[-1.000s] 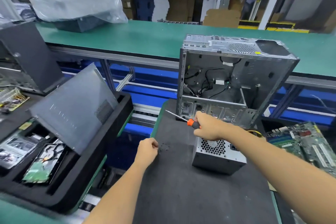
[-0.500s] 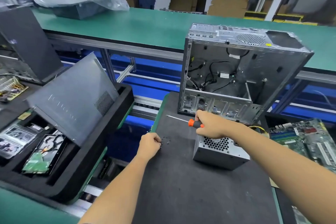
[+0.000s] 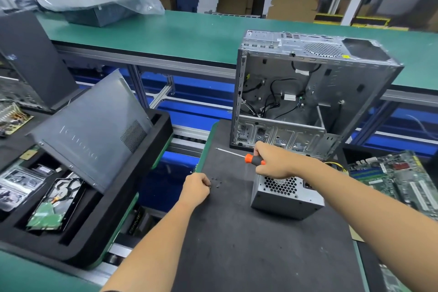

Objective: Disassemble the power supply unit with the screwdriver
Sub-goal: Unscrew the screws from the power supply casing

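The PSU [image 3: 286, 198] is a small box of dull grey sheet metal, its near face punched with a honeycomb grille over a fan. It sits on a matte black mat [image 3: 248, 244] with a fine, slightly dusty grain. The right hand [image 3: 272, 161] hovers just above the PSU's far top edge, fingers wrapped tight round the screwdriver [image 3: 246, 157]. Its handle is black with an orange collar; the thin steel shaft runs out left of the fist, roughly level, tip over bare mat. The PSU lies directly below and slightly nearer than that grip.

The left hand [image 3: 196, 187] rests on the mat, well left of the PSU, fingers curled under. Whether they pinch anything cannot be told. A few tiny dark screws [image 3: 216, 182] lie scattered just right of its knuckles, between the two hands.

Beyond the right hand stands an open case [image 3: 308, 92], bare stamped steel with perforated panels; inside are loose black cables and a white connector. Yellow wires [image 3: 334, 164] show just right of the right wrist. Further right lies a green motherboard [image 3: 393, 180].

Left of the left hand, a black foam tray [image 3: 142, 187] with cut compartments holds a hard drive [image 3: 57, 204], board side up, and bagged parts. A grey side panel [image 3: 94, 125] with a mesh vent leans tilted in the tray.
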Available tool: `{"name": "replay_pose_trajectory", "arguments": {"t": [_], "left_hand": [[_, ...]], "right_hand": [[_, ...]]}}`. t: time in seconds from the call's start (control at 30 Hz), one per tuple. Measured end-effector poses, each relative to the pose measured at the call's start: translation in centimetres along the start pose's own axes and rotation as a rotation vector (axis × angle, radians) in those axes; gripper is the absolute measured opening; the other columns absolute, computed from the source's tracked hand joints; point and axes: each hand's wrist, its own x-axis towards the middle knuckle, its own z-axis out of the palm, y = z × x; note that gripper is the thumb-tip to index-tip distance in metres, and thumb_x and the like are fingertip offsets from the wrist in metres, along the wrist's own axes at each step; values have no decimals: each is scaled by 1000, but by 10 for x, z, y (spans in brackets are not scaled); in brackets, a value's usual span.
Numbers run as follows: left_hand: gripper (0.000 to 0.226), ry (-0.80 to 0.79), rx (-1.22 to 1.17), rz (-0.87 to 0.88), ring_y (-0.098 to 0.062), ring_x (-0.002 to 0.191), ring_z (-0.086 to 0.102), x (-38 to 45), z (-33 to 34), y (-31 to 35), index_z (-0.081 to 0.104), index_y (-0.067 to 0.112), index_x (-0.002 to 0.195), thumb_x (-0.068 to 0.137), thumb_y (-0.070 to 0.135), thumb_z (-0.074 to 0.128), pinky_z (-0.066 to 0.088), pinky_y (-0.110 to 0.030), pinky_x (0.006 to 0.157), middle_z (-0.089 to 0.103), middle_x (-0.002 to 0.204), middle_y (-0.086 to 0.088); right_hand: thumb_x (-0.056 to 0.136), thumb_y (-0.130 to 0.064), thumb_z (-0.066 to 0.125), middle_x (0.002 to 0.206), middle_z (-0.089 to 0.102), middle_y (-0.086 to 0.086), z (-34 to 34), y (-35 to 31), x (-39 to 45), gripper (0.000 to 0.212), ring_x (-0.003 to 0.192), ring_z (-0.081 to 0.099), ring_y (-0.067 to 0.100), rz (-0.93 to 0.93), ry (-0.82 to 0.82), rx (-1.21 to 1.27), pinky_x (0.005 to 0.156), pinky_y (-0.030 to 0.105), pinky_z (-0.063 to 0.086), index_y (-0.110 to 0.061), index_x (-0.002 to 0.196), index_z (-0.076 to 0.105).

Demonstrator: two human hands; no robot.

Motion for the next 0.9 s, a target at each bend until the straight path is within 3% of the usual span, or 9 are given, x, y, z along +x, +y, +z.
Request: {"name": "replay_pose_trajectory", "arguments": {"t": [0.27, 0.4, 0.5, 0.57, 0.67, 0.77, 0.83, 0.9], "left_hand": [[23, 51, 5, 44, -18, 78, 62, -5, -3, 7, 64, 16, 77, 81, -3, 51, 53, -28, 73, 66, 83, -3], [21, 68, -26, 120, -9, 66, 58, -6, -3, 32, 62, 18, 77, 84, 1, 52, 49, -20, 62, 62, 73, 5], [19, 69, -65, 217, -5, 67, 55, -5, 5, 62, 61, 21, 78, 87, 6, 53, 42, -11, 57, 58, 71, 12], [17, 34, -105, 274, -1, 67, 53, -5, 14, 85, 61, 20, 80, 91, 10, 52, 38, -9, 54, 57, 73, 12], [21, -23, -149, 330, -6, 68, 50, -8, 29, 118, 60, 12, 84, 97, 20, 47, 38, -18, 58, 59, 76, 6], [34, -105, -114, 293, -16, 86, 50, -8, 40, 141, 61, 7, 96, 102, 22, 32, 36, -28, 73, 58, 91, -2], [37, -152, -126, 211, -18, 84, 49, -5, 43, 146, 56, 15, 83, 103, 29, 28, 35, -31, 74, 53, 85, 1], [42, -195, -164, 97, -18, 68, 42, -4, 44, 150, 38, 18, 64, 101, 38, 33, 32, -32, 67, 43, 67, 1]], "right_hand": [[85, -13, 54, 77, 45, 3, 1, 0, -3, 19, 63, 38, 17, 6, 5, -19, 57, 29, 31, -20, 91, 38], [85, -11, 54, 79, 41, 6, -7, 4, -9, 14, 63, 35, 19, 22, 55, -28, 56, 31, 28, -13, 88, 41], [87, -19, 56, 86, 39, 3, -18, 16, -17, 19, 69, 45, 21, 75, 123, -141, 58, 31, 32, -18, 77, 41], [88, -23, 58, 92, 43, 4, -26, 28, -26, 16, 79, 52, 26, 138, 175, -186, 62, 32, 36, -15, 81, 46], [87, -19, 58, 93, 52, 8, -33, 49, -42, 15, 81, 51, 25, 245, 209, -176, 58, 30, 35, -12, 81, 45], [85, -12, 53, 93, 61, 15, -33, 71, -59, 8, 73, 55, 25, 386, 223, -68, 53, 28, 39, -8, 80, 48], [85, -14, 54, 80, 62, 20, -30, 84, -69, 12, 57, 56, 28, 462, 237, 60, 48, 26, 41, -5, 79, 50], [84, -20, 60, 72, 59, 18, -26, 95, -76, 19, 48, 54, 27, 499, 232, 152, 44, 24, 43, -6, 76, 50]]}}
